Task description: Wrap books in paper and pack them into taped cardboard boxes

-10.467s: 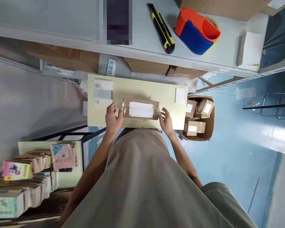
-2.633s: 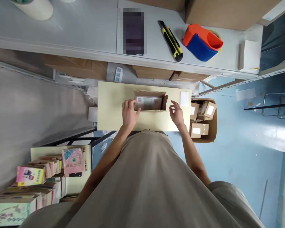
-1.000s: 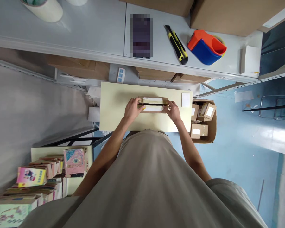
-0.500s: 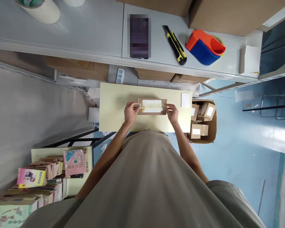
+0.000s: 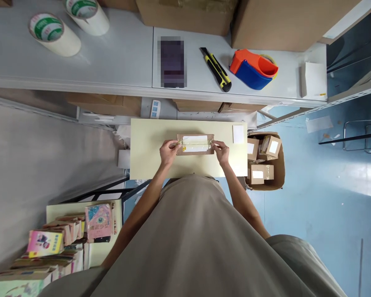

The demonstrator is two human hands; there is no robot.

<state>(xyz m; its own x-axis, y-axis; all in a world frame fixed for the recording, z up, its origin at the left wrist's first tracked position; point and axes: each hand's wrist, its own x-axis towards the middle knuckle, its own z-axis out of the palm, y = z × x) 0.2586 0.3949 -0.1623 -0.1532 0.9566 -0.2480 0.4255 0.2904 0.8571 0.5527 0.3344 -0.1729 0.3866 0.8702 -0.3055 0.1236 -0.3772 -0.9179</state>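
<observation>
A small brown cardboard box [image 5: 195, 144] with white labels on top lies on the pale yellow table [image 5: 148, 144]. My left hand [image 5: 167, 151] pinches its left end, fingers closed on the box edge and a strip of clear tape. At the right end my right hand [image 5: 221, 151] grips the box in the same way. Both flaps lie shut under the hands.
A white label [image 5: 238, 133] lies at the table's right end. A carton of small taped boxes [image 5: 266, 163] stands on the blue floor to the right. The grey shelf above holds tape rolls [image 5: 54, 35], a utility knife [image 5: 216, 69] and a tape dispenser [image 5: 252, 69]. Stacked books [image 5: 64, 235] sit lower left.
Between the earlier frames and now, the open box was closed and both hands moved to its ends; the head view shifted, bringing the tape rolls into sight.
</observation>
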